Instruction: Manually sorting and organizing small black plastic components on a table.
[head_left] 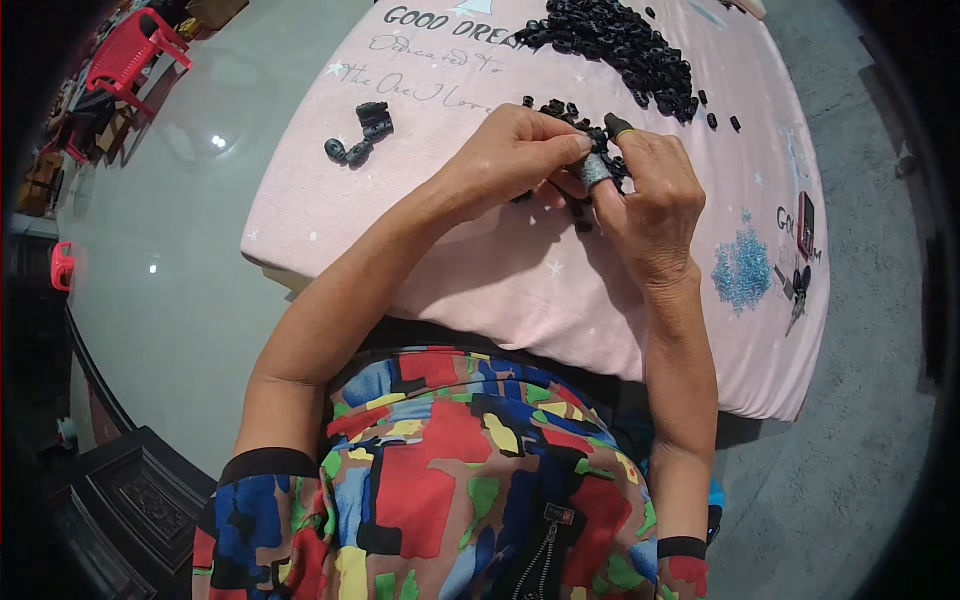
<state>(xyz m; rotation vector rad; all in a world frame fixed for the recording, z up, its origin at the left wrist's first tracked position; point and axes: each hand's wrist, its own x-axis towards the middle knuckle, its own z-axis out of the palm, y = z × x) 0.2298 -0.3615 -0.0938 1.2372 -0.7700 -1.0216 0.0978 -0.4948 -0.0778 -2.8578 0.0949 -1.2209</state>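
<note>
the left hand [515, 150] has its fingers curled inward, thumb and forefinger tips drawn together beside the right thumb. the right hand [655, 185] is bent toward it, a rough grey wrap [595, 170] round its thumb and a dark cover [617, 124] on one fingertip. overlapping fingers hide whether either hand grips a piece, so i cannot tell. a loose cluster of small black pieces [565, 108] lies around and behind the hands on the pink cloth-covered table [480, 275]; a large heap of similar black pieces [620, 45] spreads beyond. larger black rounded pieces [375, 130] lie to the left, glittering blue beads [742, 270] to the right, near keys [797, 300].
</note>
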